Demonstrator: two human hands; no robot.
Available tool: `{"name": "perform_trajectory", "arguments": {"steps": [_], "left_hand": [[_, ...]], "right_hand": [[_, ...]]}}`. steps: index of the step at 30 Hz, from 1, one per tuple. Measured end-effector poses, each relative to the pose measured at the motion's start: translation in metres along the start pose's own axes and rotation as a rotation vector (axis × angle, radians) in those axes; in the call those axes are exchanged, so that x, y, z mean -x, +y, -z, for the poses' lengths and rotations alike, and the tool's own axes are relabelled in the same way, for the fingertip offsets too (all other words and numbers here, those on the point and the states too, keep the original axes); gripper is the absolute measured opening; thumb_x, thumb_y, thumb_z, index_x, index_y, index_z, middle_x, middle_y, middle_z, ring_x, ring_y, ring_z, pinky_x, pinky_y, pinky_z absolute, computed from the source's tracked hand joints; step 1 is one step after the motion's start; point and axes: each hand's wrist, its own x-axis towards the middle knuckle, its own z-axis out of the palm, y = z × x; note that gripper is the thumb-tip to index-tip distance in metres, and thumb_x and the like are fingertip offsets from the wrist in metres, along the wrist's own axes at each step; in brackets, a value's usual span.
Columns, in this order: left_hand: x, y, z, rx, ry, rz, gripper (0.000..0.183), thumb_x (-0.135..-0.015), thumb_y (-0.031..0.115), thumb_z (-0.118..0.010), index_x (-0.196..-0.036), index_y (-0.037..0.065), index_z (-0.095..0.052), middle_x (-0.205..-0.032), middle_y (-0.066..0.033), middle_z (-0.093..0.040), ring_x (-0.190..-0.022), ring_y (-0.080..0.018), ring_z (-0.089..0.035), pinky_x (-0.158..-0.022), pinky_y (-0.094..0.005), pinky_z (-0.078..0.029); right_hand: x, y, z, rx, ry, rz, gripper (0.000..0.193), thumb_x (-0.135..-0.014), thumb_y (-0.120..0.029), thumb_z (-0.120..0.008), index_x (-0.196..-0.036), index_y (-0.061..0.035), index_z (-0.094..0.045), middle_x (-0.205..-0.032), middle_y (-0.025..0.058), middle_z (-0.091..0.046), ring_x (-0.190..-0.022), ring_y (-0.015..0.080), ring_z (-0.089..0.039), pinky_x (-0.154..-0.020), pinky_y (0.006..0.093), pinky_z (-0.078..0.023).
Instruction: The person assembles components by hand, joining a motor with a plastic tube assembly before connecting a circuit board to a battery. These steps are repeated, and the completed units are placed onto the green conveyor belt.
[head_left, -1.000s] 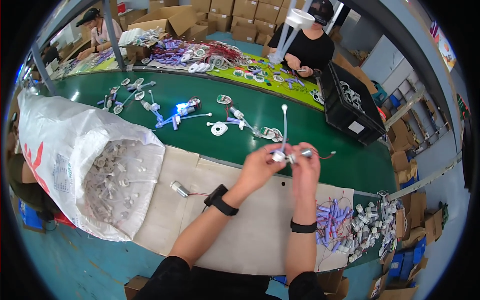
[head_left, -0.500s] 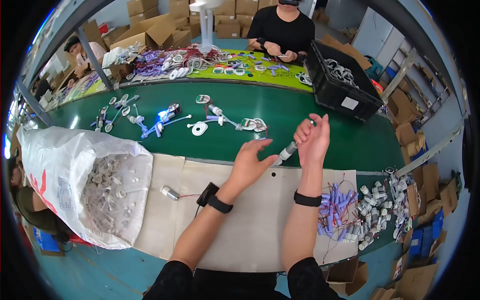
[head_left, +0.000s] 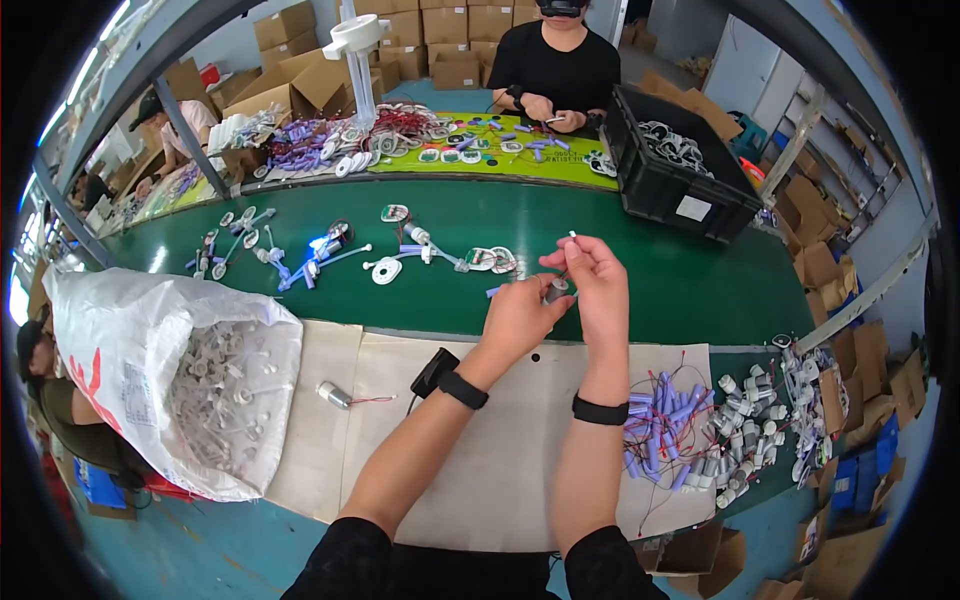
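Note:
Above the front edge of the green belt, my left hand (head_left: 520,315) is closed around a small silver motor (head_left: 557,290), its end facing up. My right hand (head_left: 598,285) is held close against it, pinching the motor's thin wire lead, with a small white connector (head_left: 572,234) sticking up past the fingertips. Most of the motor is hidden behind my left fingers. Another silver motor (head_left: 333,394) with red wires lies on the beige board (head_left: 480,450), left of my left forearm. Beside that forearm sits a small black box (head_left: 435,372) with a cable.
A white sack (head_left: 120,350) of clear plastic parts stands at left. Purple battery cells (head_left: 665,420) and a heap of motors (head_left: 750,430) lie at right. Wired assemblies, one lit blue (head_left: 325,245), rest on the green belt (head_left: 450,205). A black crate (head_left: 680,180) and a co-worker (head_left: 555,70) are beyond.
My left hand, open and apart before, has closed on the motor that was at my right hand. My right fingers now pinch its wire lead, and the motor has turned end-up.

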Motion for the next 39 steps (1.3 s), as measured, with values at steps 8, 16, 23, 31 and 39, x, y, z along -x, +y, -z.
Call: {"name": "perform_trajectory", "arguments": {"steps": [8, 16, 23, 31, 39], "left_hand": [[-0.047, -0.084, 0.065, -0.251, 0.272, -0.068, 0.031, -0.091, 0.025, -0.07, -0.112, 0.002, -0.072, -0.101, -0.0191, -0.073, -0.092, -0.0294, -0.072, -0.08, -0.0382, -0.056], [-0.091, -0.156, 0.068, -0.765, -0.137, -0.072, 0.058, -0.074, 0.038, -0.081, -0.127, 0.019, -0.067, -0.127, -0.0113, -0.064, -0.12, -0.0375, -0.053, -0.108, -0.0481, -0.036], [-0.084, -0.092, 0.081, -0.38, -0.072, -0.067, 0.051, -0.075, 0.025, -0.085, -0.117, 0.006, -0.062, -0.101, -0.0149, -0.068, -0.094, -0.0291, -0.067, -0.087, -0.0402, -0.051], [0.004, -0.078, 0.068, 0.578, 0.145, 0.221, 0.053, -0.085, 0.001, -0.073, -0.135, -0.005, -0.054, -0.101, -0.0103, -0.071, -0.081, -0.0151, -0.071, -0.076, -0.0235, -0.056], [0.009, -0.095, 0.076, 0.718, 0.164, 0.164, 0.046, -0.089, -0.003, -0.067, -0.133, -0.003, -0.055, -0.104, -0.0099, -0.069, -0.088, -0.0168, -0.071, -0.082, -0.0256, -0.057]], "right_hand": [[-0.003, -0.005, 0.032, 0.015, 0.36, 0.16, 0.02, -0.1, -0.02, -0.062, -0.104, -0.0005, -0.065, -0.098, 0.0082, -0.073, -0.063, 0.0079, -0.057, -0.06, 0.021, -0.043], [-0.007, 0.008, 0.066, 0.054, 0.497, 0.231, 0.018, -0.093, -0.012, -0.071, -0.107, -0.0014, -0.069, -0.092, 0.005, -0.071, -0.072, 0.0064, -0.055, -0.066, 0.0192, -0.043], [-0.013, 0.01, 0.057, 0.201, 0.46, 0.114, 0.02, -0.096, -0.017, -0.068, -0.105, 0.0002, -0.068, -0.09, 0.0027, -0.069, -0.075, 0.0071, -0.057, -0.069, 0.0208, -0.046], [-0.01, 0.019, -0.009, 0.278, 0.036, 0.02, 0.012, -0.091, -0.01, -0.072, -0.099, -0.0009, -0.071, -0.086, -0.0024, -0.067, -0.074, 0.0035, -0.056, -0.063, 0.0188, -0.042], [-0.007, 0.045, -0.044, 0.359, -0.062, -0.12, 0.014, -0.09, -0.008, -0.072, -0.102, 0.0, -0.07, -0.088, 0.0012, -0.069, -0.076, 0.0082, -0.063, -0.068, 0.021, -0.05]]}}
